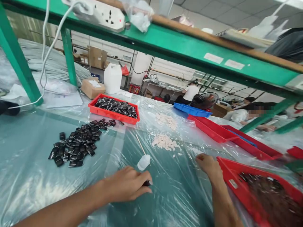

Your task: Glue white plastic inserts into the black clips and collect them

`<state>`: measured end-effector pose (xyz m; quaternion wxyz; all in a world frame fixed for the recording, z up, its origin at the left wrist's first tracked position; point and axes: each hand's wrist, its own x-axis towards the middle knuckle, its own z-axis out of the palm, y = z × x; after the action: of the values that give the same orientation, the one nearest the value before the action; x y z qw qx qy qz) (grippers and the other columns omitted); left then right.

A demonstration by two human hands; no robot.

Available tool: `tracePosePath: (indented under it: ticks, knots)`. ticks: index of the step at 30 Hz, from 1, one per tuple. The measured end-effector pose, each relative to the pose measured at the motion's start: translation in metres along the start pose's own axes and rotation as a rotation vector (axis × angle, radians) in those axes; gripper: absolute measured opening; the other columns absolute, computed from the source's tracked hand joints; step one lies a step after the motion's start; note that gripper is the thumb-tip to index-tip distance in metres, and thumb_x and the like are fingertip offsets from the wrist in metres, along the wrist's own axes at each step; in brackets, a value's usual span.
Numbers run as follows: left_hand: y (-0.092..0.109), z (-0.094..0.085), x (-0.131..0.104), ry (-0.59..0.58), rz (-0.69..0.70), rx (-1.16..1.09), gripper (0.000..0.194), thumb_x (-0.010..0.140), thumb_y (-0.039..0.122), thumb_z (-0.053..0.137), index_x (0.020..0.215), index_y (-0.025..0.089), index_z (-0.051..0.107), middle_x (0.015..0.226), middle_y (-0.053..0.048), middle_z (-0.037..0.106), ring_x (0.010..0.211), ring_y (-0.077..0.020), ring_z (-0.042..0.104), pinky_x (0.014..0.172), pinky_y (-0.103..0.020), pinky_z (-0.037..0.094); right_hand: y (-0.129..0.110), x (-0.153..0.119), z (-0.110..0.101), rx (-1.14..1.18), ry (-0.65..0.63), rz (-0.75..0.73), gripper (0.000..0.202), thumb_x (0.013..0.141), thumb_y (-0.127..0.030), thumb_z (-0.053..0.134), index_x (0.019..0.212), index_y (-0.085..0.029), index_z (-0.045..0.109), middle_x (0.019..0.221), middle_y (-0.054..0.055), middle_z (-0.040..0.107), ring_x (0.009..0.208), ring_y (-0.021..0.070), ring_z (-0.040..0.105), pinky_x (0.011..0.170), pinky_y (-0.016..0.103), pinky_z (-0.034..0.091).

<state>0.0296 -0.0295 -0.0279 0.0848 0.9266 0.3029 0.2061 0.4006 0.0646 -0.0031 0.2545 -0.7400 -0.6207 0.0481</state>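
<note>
Near the front middle of the table, my left hand (pixel 127 184) pinches a small black plastic piece (pixel 147 183) between thumb and forefinger. My right hand (pixel 209 165) is at the right, its fingers curled and pressed together; whatever they hold, if anything, is hidden. To its left lies a pile of small whitish flat pieces (pixel 164 142), with a second whitish pile (pixel 167 120) behind. A small translucent white container (pixel 144 162) sits beyond my left hand, and a thin stick (pixel 140 143) lies beside it. Several black pieces (pixel 80 143) are heaped at the left.
A red tray (pixel 111 114) full of black pieces stands behind the heap. Another red tray (pixel 233 183), holding dark brown pieces, is by my right forearm. More red trays (pixel 213 129) and a blue tray (pixel 191 110) line the far right. A green shelf frame (pixel 165 41) crosses above.
</note>
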Motion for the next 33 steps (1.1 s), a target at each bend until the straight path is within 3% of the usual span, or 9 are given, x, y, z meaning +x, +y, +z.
tracePosePath:
  ticks: [7,12,14,17,21,24,27,33]
  knots:
    - [-0.003,-0.009,0.002,0.032,0.092,0.088,0.021,0.103,0.044,0.058,0.108,0.023,0.057,0.085,0.005,0.078,0.066,-0.0196,0.074,0.052,-0.034,0.039,0.014,0.014,0.037,-0.107,-0.138,0.025,0.028,0.096,-0.039,0.066,0.113,-0.016,0.067,0.109,0.005,0.071,0.095,0.0172,0.069,0.083,0.037,0.061]
    - [-0.006,-0.006,0.003,0.051,0.092,0.086,0.020,0.102,0.042,0.060,0.109,0.024,0.058,0.084,0.005,0.078,0.064,-0.0186,0.072,0.052,-0.034,0.037,0.018,0.017,0.032,0.016,-0.104,-0.040,0.027,0.097,-0.039,0.066,0.110,-0.015,0.066,0.103,0.003,0.070,0.086,0.0142,0.068,0.076,0.033,0.061]
    - [-0.006,-0.005,0.003,0.066,0.101,0.082,0.021,0.101,0.043,0.061,0.110,0.024,0.058,0.086,0.005,0.079,0.064,-0.0181,0.072,0.052,-0.033,0.037,0.008,0.013,0.025,0.105,-0.085,-0.108,0.024,0.096,-0.038,0.067,0.101,-0.015,0.067,0.093,0.001,0.070,0.078,0.0123,0.066,0.071,0.030,0.059]
    - [-0.007,-0.006,0.004,0.083,0.109,0.080,0.022,0.101,0.044,0.061,0.109,0.024,0.059,0.089,0.004,0.079,0.064,-0.0171,0.072,0.051,-0.032,0.036,-0.027,-0.006,0.014,0.283,-0.107,-0.257,0.018,0.092,-0.036,0.069,0.089,-0.018,0.069,0.082,0.001,0.070,0.073,0.0137,0.066,0.070,0.030,0.057]
    - [-0.007,-0.012,0.005,0.108,0.070,0.051,0.018,0.105,0.042,0.055,0.108,0.024,0.059,0.091,0.003,0.078,0.067,-0.0162,0.073,0.054,-0.031,0.039,-0.087,-0.058,0.005,0.571,-0.228,-0.499,0.012,0.090,-0.038,0.070,0.088,-0.026,0.071,0.089,0.003,0.074,0.085,0.0184,0.070,0.075,0.030,0.058]
    - [-0.008,-0.015,0.006,0.121,0.036,0.024,0.017,0.107,0.040,0.051,0.108,0.025,0.058,0.091,0.003,0.077,0.065,-0.0156,0.071,0.054,-0.031,0.041,-0.116,-0.094,0.007,0.726,-0.372,-0.628,0.003,0.088,-0.030,0.072,0.089,-0.032,0.074,0.083,-0.001,0.075,0.081,0.0181,0.071,0.070,0.029,0.058]
    - [-0.009,-0.016,0.007,0.137,0.022,0.013,0.020,0.108,0.040,0.046,0.107,0.024,0.058,0.091,0.000,0.076,0.064,-0.0156,0.069,0.055,-0.030,0.041,-0.125,-0.109,0.013,0.817,-0.484,-0.648,0.014,0.089,-0.023,0.071,0.094,-0.036,0.074,0.085,-0.002,0.076,0.080,0.0166,0.071,0.071,0.028,0.057]
    - [-0.010,-0.018,0.006,0.198,0.042,-0.076,0.027,0.110,0.041,0.039,0.105,0.021,0.057,0.088,0.001,0.074,0.063,-0.0131,0.068,0.059,-0.028,0.042,-0.120,-0.102,0.022,0.923,-0.588,-0.556,0.011,0.087,-0.025,0.074,0.091,-0.035,0.073,0.086,-0.001,0.070,0.080,0.0178,0.065,0.071,0.029,0.052]
